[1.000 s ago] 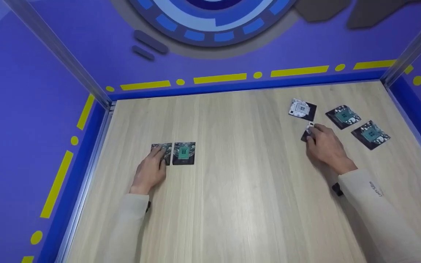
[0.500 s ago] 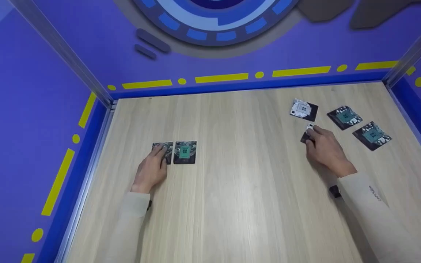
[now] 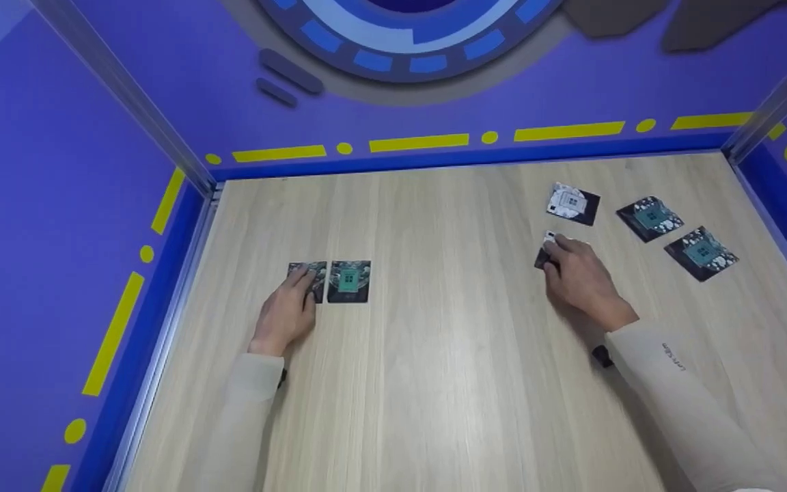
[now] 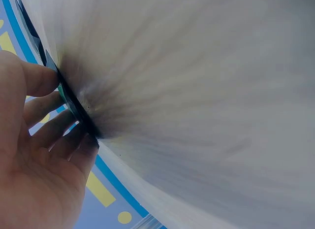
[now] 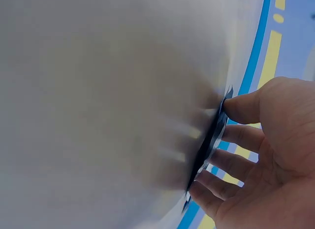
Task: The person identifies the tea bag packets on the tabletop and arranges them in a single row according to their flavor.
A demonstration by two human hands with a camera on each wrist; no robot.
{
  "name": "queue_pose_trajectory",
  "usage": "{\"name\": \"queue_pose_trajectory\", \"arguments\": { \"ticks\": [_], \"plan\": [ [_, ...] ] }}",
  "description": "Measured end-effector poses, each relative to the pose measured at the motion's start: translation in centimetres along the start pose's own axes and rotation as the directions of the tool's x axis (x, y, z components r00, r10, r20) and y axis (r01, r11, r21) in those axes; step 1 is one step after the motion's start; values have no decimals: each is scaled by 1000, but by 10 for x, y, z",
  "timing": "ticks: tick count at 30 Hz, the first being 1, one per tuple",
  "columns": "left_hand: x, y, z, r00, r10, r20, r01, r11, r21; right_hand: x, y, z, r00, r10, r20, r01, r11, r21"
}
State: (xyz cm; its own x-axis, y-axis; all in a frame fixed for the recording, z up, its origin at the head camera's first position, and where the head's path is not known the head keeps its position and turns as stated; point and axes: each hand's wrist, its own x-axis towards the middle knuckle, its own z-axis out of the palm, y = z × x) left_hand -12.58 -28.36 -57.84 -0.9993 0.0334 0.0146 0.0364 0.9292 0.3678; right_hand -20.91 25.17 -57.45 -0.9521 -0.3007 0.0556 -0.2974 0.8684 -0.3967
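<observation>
Left packet: a flat, square, film-like packet in black and dark green (image 3: 320, 273) lies on the pale wood-grain bench (image 3: 434, 355); the fingers of your left grip (image 3: 281, 314) rest on it, not clenched.
Neighbour: a matching dark packet with a bright green panel (image 3: 348, 281) lies squared up just to its right, a narrow gap between them.
Right packet: a flat, square, black-and-white packet (image 3: 542, 258) sits under your right grip (image 3: 581, 279); thumb and extended fingers touch it, with no firm pinch showing.
Far group: a white-and-black square packet (image 3: 572, 203) lies just beyond your right grip; two askew black packets with teal panels (image 3: 650, 218) (image 3: 701, 253) lie further right.
Skew risk: uneven fingertip pressure could pivot the right packet as you slide it; pressing too lightly could let your fingers skate off.
Bump risk: a rightward drift of your left grip could drive the left packet into its neighbour and lose the gap.
Head view: gives you the printed faces and the spacing; your fingers hide much of both touched packets.
Wrist views: show those packets nearly edge-on, with your palms and fingertip contact; whether the right packet's edge is lifted, you cannot tell.
</observation>
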Motion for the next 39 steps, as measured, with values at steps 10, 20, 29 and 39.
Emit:
{"name": "queue_pose_trajectory", "arguments": {
  "ticks": [10,20,29,39],
  "plan": [
    [0,0,-1,1000,-2,5,2,1000,-11,10,-29,16,998,-65,3,65,998,-20],
    [0,2,2,1000,-19,-5,19,1000,0,21,-61,27,991,-132,27,134,988,-71],
    [0,3,4,1000,-1,-3,1,1000,5,18,-78,39,987,-160,33,162,984,-79],
    [1,1,2,1000,11,-23,-11,1000,1,24,-98,45,980,-198,21,199,977,-75]
  ]
}}
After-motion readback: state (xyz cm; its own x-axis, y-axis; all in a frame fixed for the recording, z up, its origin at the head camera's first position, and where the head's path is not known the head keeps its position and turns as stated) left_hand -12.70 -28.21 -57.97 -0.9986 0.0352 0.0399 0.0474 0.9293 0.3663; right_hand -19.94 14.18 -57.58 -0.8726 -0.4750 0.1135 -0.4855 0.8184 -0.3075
